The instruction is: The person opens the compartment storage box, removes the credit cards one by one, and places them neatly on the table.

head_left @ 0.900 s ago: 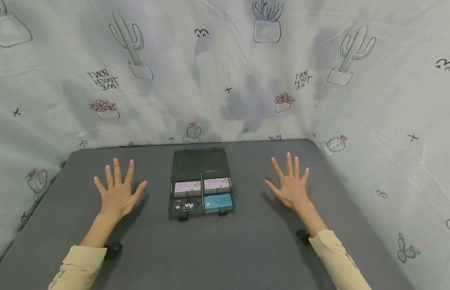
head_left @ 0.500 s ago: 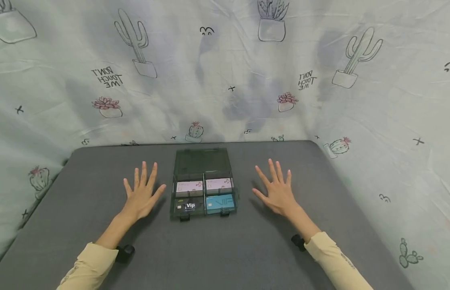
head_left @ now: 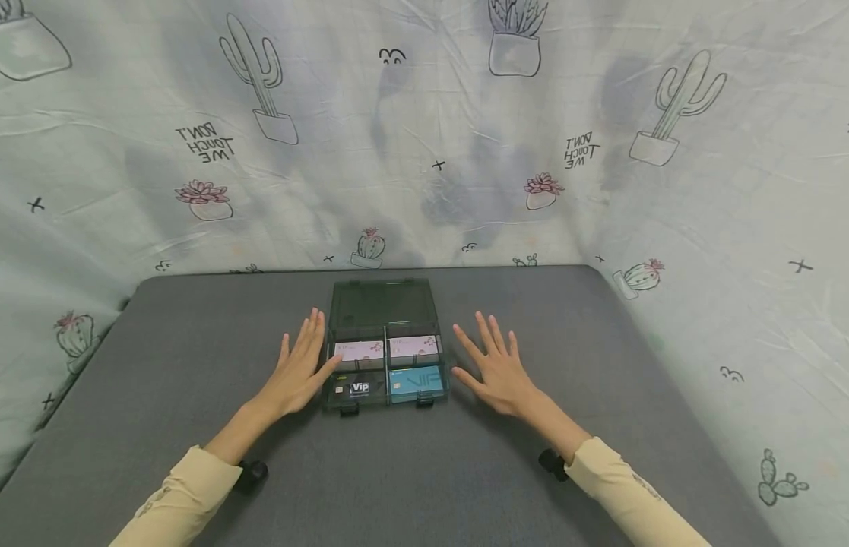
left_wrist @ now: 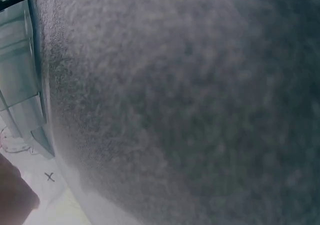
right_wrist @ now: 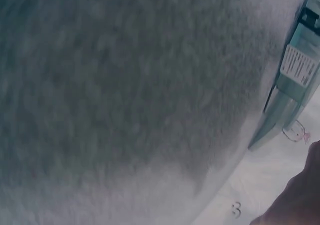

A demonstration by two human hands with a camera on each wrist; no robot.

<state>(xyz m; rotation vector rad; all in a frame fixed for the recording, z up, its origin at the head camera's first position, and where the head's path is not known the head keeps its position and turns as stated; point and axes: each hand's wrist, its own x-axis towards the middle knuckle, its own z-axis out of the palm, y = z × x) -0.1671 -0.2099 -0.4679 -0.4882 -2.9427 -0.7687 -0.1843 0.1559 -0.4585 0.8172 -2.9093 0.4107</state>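
A dark green see-through plastic box [head_left: 356, 333] lies on the grey table with its lid [head_left: 381, 304] folded back toward the far edge. Its divided compartments hold two pink cards [head_left: 359, 349], a black "Vip" card [head_left: 361, 388] and a blue VIP card [head_left: 416, 381]. My left hand [head_left: 299, 376] is at the box's left side, fingers extended, the thumb tip overlapping the box; whether it touches cannot be told. To the right of the box, my right hand [head_left: 495, 372] has its fingers spread, a small gap away. Both hands hold nothing.
The grey table [head_left: 410, 479] extends around the box. A pale curtain [head_left: 424, 137] printed with cacti hangs along the back and sides. Beige sleeves [head_left: 191, 490] and black wrist cameras [head_left: 251, 477] are on both arms.
Both hands have moved inward from either side to the box. The left hand's fingers have drawn closer together. The box and its cards stay in place on the table.
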